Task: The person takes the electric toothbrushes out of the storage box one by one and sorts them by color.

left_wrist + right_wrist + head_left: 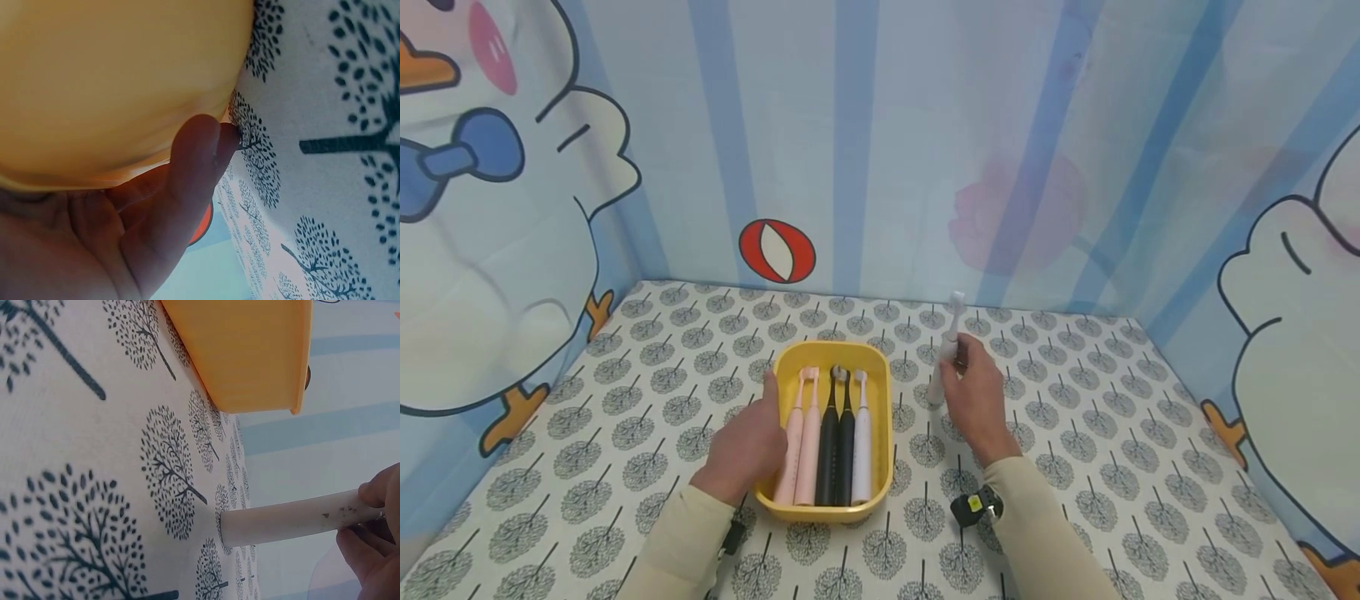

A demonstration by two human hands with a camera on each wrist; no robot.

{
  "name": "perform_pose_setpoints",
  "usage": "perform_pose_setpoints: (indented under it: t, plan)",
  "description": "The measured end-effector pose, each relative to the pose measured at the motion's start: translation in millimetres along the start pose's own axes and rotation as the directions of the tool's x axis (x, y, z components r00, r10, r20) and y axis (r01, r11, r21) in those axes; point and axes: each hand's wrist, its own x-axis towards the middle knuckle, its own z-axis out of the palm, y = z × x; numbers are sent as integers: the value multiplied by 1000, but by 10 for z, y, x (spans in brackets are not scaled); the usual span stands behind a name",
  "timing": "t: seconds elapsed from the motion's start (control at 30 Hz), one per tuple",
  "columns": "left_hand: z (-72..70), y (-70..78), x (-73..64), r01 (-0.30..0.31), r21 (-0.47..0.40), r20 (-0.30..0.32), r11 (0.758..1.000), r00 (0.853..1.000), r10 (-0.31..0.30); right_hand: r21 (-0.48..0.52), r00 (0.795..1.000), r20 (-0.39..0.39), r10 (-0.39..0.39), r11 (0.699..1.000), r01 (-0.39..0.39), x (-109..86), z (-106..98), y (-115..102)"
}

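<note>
A yellow plastic bin (889, 433) holds a row of electric toothbrushes: two pink toothbrushes (810, 454), two black toothbrushes (829, 454) and one white toothbrush (862, 458). My left hand (745, 446) grips the bin's left side at the rim, with the index finger stretched along it; in the left wrist view its fingers (194, 162) lie against the outer wall. Right of the bin, my right hand (977, 396) pinches another white electric toothbrush (946, 358) near the top of its handle, brush head up. The handle's base (234, 528) is right at the cloth in the right wrist view.
A white cloth with grey tree prints (1060, 483) covers the table. A striped blue curtain (910, 150) with cartoon figures stands behind and at both sides. My wrists carry small black cameras, one showing beside the right sleeve (1037, 525).
</note>
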Motion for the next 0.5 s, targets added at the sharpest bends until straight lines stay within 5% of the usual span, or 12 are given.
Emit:
perform_pose_setpoints:
  t: [0.5]
  plan:
    - [-7,9,-1,13,-7,14,1000,1000,-13,51,993,-117,-18,998,24,23,-109,-190]
